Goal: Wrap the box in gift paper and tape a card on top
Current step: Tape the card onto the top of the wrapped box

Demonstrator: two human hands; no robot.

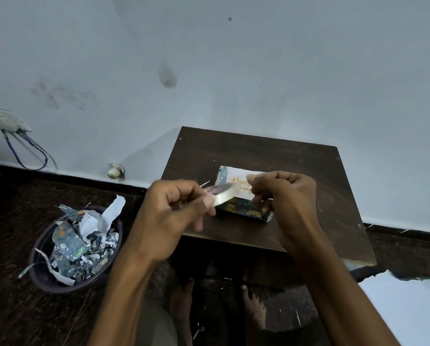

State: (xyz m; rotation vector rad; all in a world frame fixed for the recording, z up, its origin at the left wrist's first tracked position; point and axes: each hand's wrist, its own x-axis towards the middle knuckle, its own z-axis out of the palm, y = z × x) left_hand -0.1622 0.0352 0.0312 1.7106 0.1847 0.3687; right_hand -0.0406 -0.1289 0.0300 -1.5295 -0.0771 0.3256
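A small box [244, 211] wrapped in dark patterned gift paper lies on the dark wooden table [296, 166]. A white card [237, 182] with gold lettering lies on its top. My left hand [179, 208] grips a roll of clear tape [219, 196] just left of the box. My right hand [281, 196] hovers over the box's right end and pinches the free end of the tape strip near the card. The right part of the card and box is hidden behind my right hand.
A dark round bin [76, 250] full of torn gift-paper scraps stands on the floor to the left. The table stands against a pale wall. My bare feet [254, 305] are under the table's near edge. A wall socket with wires [6, 126] is at far left.
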